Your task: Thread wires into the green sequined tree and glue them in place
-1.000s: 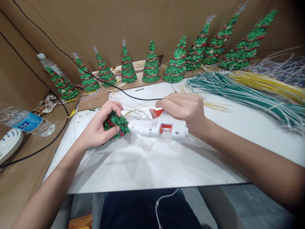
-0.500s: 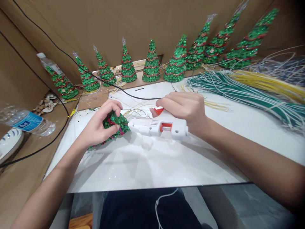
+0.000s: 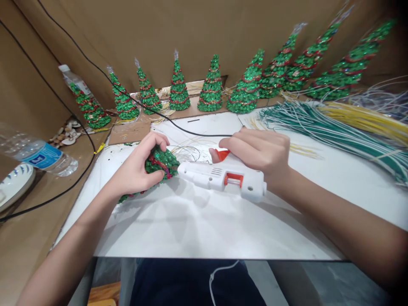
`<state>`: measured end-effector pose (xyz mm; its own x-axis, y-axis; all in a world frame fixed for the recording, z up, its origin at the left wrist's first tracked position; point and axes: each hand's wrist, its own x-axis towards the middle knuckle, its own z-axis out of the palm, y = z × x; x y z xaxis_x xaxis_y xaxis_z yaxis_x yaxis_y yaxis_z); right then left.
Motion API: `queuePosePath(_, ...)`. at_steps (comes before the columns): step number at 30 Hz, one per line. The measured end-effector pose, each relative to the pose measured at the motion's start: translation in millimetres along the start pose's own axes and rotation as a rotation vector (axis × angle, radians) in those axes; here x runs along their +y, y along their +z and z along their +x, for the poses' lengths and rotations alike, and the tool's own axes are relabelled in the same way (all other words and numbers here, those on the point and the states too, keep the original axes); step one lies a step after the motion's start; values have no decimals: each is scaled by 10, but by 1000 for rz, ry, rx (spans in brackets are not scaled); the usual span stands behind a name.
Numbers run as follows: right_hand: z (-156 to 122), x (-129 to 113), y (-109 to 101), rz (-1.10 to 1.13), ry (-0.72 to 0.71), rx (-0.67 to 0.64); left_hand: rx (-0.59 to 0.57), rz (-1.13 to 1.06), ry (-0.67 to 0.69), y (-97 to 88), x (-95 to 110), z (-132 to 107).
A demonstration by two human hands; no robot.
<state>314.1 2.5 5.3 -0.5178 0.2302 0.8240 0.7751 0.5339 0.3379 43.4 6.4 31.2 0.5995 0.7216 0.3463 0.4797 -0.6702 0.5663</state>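
My left hand (image 3: pixel 140 165) is closed round a small glittery green Christmas tree (image 3: pixel 164 159) with red trim, which lies on its side over the white board (image 3: pixel 153 238). Part of the tree is hidden under the fingers and palm. In my right hand (image 3: pixel 263 148) is a white glue gun (image 3: pixel 204 175) with an orange trigger, gripped by its handle. The gun's nozzle points left and meets, or nearly meets, the right end of the tree; I cannot tell which. A black cord (image 3: pixel 188 131) runs from the far left toward the right hand.
Several finished-looking trees (image 3: pixel 209 85) stand along the back. Bundles of green (image 3: pixel 306 125) and yellow wires (image 3: pixel 366 119) lie at right. To the left are a lying water bottle (image 3: pixel 44 157), a plate (image 3: pixel 15 182), an upright bottle (image 3: pixel 75 80) and pale wooden-looking pieces (image 3: pixel 68 134).
The view has shifted, so most things sit a little farther right. Slightly tilted now, the glue gun stays at the tree's end. Both hands keep their hold.
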Motion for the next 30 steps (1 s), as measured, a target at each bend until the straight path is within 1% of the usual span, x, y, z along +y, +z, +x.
queuePosePath(6, -34, -25, 98, -1, 21, 64, 18, 14, -39, -7, 13, -18)
queuePosePath(20, -9, -85, 131, 45, 33, 79, 35, -7, -45, 3, 8, -30)
queuePosePath(25, -17, -111, 126, 19, -4, 99, 48, -14, -50, 5, 12, -29)
queuePosePath(30, 0, -119, 94, -10, -36, 88, 63, -16, -59, 10, 12, -29)
